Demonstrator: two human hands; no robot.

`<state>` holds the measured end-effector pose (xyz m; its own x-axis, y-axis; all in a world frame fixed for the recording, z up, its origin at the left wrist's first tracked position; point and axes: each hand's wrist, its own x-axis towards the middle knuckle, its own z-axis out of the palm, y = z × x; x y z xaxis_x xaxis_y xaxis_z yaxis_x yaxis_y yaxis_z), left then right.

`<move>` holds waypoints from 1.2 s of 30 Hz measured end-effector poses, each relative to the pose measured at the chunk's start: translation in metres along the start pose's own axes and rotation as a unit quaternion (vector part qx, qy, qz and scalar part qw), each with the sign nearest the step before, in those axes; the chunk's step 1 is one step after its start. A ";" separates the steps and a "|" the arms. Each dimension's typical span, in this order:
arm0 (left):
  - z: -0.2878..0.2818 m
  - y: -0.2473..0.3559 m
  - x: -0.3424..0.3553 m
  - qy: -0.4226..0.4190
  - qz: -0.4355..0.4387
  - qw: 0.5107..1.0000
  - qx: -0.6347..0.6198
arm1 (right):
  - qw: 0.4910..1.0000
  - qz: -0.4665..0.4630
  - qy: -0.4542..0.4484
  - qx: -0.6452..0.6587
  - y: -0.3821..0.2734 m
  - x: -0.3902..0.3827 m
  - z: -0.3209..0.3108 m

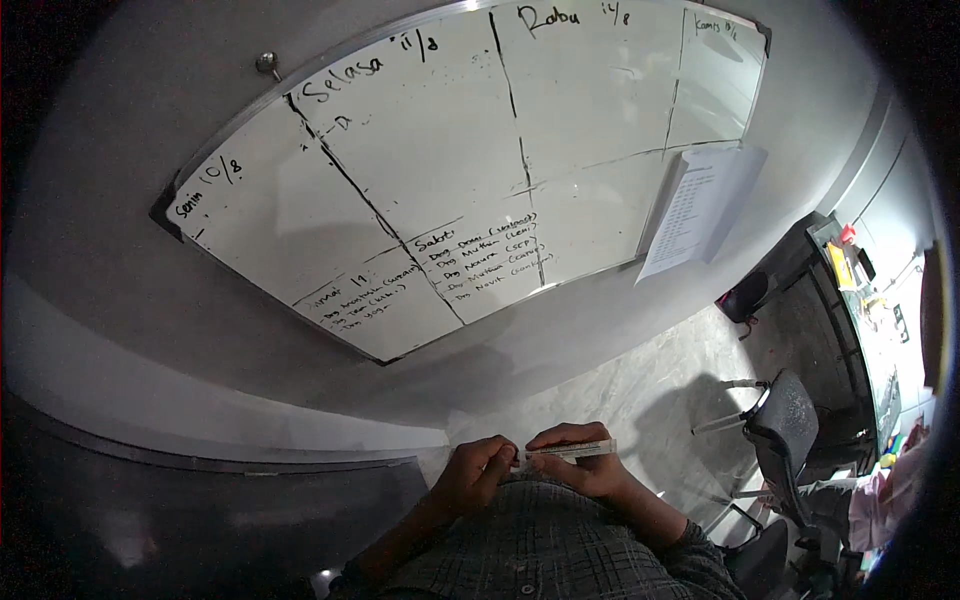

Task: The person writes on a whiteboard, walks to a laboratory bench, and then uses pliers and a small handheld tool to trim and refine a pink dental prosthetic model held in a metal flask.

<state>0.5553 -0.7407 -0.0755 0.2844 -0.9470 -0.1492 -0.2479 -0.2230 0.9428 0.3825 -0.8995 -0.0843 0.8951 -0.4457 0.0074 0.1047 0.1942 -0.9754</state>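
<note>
In front of and lower than the wide white whiteboard with black corners [600, 110], the right hand [600, 478] pinches a narrow pale strip [582, 449]; the left hand [478, 472] curls beside it, grip unclear.

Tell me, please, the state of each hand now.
Left hand: closed; whether it holds anything cannot be told.
Right hand: closed, holding a pale narrow object.

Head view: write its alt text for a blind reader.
A person's right hand grips a slim pale item, the left hand close beside it, before a dark checked shirt. Beyond hangs a handwritten whiteboard with a paper sheet; a dark chair stands at right.
</note>
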 end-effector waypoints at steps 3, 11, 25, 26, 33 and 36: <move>-0.001 -0.007 -0.001 -0.012 -0.016 1.000 -0.015 | 1.000 -0.008 -0.011 0.005 -0.001 0.001 0.000; -0.002 -0.008 -0.001 -0.035 -0.054 0.996 -0.059 | 0.998 -0.052 -0.029 -0.028 -0.002 0.004 -0.001; -0.004 -0.004 0.005 -0.058 -0.094 0.989 -0.099 | 0.998 -0.039 -0.039 -0.002 0.000 0.006 -0.005; -0.004 -0.005 0.005 -0.059 -0.094 0.989 -0.099 | 0.998 -0.039 -0.038 -0.002 0.001 0.006 -0.006; 0.000 -0.010 0.005 -0.047 -0.118 0.980 -0.153 | 0.998 -0.030 -0.048 -0.024 0.000 0.007 -0.007; -0.003 -0.003 0.006 -0.048 -0.140 0.973 -0.175 | 0.998 -0.035 -0.047 -0.025 0.001 0.007 -0.007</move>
<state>0.5603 -0.7454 -0.0789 0.2035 -0.8812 -0.4267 0.1632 -0.3992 0.9022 0.3856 -0.9086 -0.0867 0.9236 -0.3716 0.0945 0.1489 0.1206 -0.9815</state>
